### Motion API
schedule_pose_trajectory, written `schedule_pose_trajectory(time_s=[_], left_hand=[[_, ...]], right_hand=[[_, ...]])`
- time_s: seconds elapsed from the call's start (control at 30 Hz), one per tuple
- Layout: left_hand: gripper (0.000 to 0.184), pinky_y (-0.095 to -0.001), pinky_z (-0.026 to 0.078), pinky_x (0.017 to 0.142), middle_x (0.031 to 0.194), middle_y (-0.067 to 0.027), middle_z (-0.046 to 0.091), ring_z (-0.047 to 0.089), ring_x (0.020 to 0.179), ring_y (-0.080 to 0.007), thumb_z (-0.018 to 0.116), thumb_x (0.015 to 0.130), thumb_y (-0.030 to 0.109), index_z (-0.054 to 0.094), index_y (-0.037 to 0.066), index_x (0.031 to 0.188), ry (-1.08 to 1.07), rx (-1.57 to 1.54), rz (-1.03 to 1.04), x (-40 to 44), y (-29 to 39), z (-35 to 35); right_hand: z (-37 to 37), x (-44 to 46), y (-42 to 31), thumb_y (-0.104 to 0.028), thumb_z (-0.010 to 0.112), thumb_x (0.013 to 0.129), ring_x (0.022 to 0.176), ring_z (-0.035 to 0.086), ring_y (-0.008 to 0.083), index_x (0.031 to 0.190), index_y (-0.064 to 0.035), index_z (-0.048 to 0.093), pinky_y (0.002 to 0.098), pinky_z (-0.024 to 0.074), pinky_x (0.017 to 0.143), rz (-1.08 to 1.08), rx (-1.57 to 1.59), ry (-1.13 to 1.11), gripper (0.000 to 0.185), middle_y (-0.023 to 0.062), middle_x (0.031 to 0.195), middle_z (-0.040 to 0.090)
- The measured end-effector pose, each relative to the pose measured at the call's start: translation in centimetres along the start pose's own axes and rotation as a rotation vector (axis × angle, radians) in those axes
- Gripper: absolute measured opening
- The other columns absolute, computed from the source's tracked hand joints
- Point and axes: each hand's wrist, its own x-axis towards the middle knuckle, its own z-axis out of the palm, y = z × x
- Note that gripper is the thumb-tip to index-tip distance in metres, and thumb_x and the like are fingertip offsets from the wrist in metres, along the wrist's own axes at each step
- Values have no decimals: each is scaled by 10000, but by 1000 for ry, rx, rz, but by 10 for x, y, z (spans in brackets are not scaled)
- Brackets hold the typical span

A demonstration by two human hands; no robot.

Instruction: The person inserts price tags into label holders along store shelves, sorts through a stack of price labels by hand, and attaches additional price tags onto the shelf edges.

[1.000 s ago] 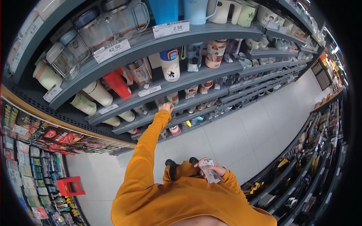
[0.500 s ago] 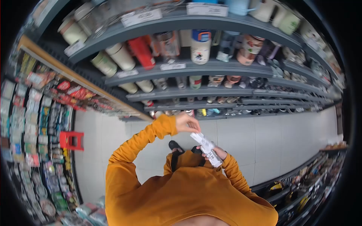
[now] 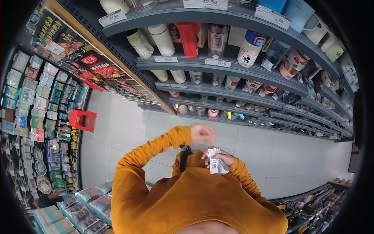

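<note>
Right hand: you grip tags
Left hand: tags' eleven o'clock, fingers loosely parted
Tags: likely light, slippery; pinch edges

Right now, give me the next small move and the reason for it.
I'd probably bring the left hand to the price labels and pinch the top one: the right hand holds the stack, while the left hovers near it, fingers loosely curled and seemingly empty.
</note>
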Motion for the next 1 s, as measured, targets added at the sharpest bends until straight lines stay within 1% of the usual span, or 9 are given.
schedule_pose_trajectory(time_s=[0.03,0.13,0.27,0.47,0.6,0.73,0.83,0.93,1.0], left_hand=[[259,-280,514,754,910,-61,670,619,799,-97,603,882,136,579,43,1122,103,106,3,-2,-15,-28],[334,-296,515,737,913,-80,654,642,782,-151,624,851,164,553,84,1168,483,670,-57,-15,-33,-130],[300,-399,510,817,1133,-108,597,585,1016,-325,589,830,170,572,90,1119,953,1241,-250,-36,-43,-238],[243,-434,502,825,1123,-118,588,574,1024,-329,542,821,112,574,75,1059,799,1436,-157,-33,-84,-339],[240,-425,503,818,1127,-146,600,604,1001,-322,467,883,175,582,120,1087,530,1378,-539,-17,-90,-350],[152,-463,504,767,984,-147,652,625,933,-339,518,873,212,624,172,974,564,1451,-374,-19,-91,-352],[126,-457,504,743,980,-132,649,630,904,-338,509,867,203,614,164,926,510,1429,-387,-22,-78,-352],[189,-449,492,730,1063,-129,620,621,961,-317,450,896,214,577,148,1019,428,1432,-366,-26,-66,-351],[183,-427,498,729,1019,-111,634,626,938,-304,474,887,243,595,144,982,488,1391,-189,-32,-52,-339]], right_hand=[[0,5,1,-85,474,830,912,625,259,1322,-25,367,393,546,748,-24,-8,-4,507,168,1146,539],[16,22,-5,-88,473,826,831,626,239,1359,-55,328,363,544,711,-66,-34,15,553,160,1137,535],[31,60,-1,-88,467,824,713,577,203,1384,-70,301,333,527,659,-106,2,80,584,149,1124,533],[61,117,3,-82,449,821,691,551,195,1379,-43,305,322,514,643,-158,2,181,577,150,1120,542],[73,134,2,-121,449,857,751,568,171,1367,-61,350,307,527,675,-186,-54,183,522,114,1149,545],[81,148,5,-117,450,849,739,566,177,1363,-50,346,312,523,665,-212,-20,211,528,124,1145,544],[83,158,3,-97,460,827,715,560,192,1359,-29,332,324,518,652,-201,-15,250,552,143,1130,545],[82,166,3,-101,459,839,719,555,189,1357,-39,339,321,514,647,-206,-6,252,536,136,1119,548],[79,169,2,-113,456,860,718,549,186,1357,-48,344,319,511,640,-203,-1,255,514,130,1112,548]])
